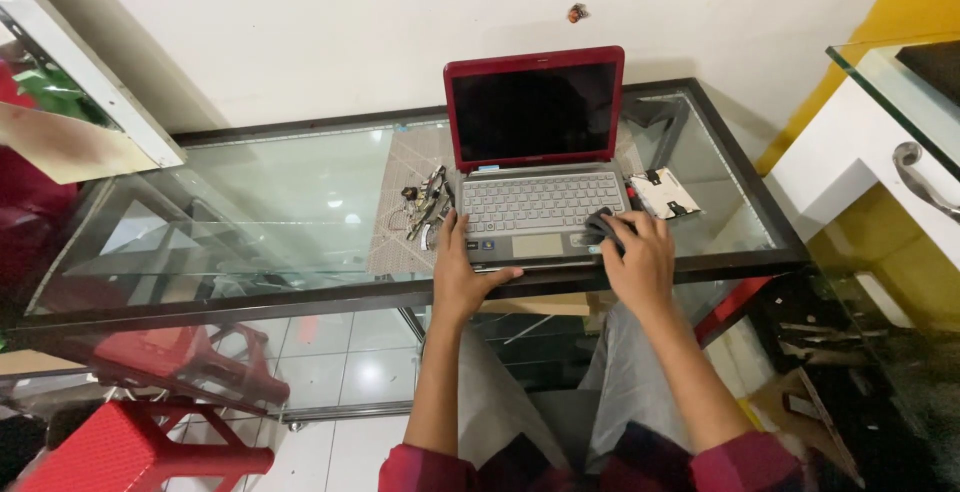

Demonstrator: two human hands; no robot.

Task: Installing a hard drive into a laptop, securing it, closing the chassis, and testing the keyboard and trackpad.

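A red laptop (537, 157) is seen open on the glass table (250, 202), its screen dark, with both hands resting at its front edge. A slip is judged possible here: the laptop sits close to the near rim of the table, so a hard push or pull at its palm rest could shift it on the smooth glass. The small loose parts (425, 207) lying just left of the left hand (458, 272) could be swept aside by the wrist, and some are small enough to be lost.

The left hand is laid flat on the laptop's front left corner, fingers spread along the edge and the thumb stretched rightward under the palm rest; its grip is loose and wide, closed on nothing. The right hand (638, 257) is curled over a small dark object (602, 226) at the front right corner, the grip narrow around it; what that object is cannot be told. A flat grey component (665, 194) lies just beyond the right hand, beside the keyboard (542, 202).
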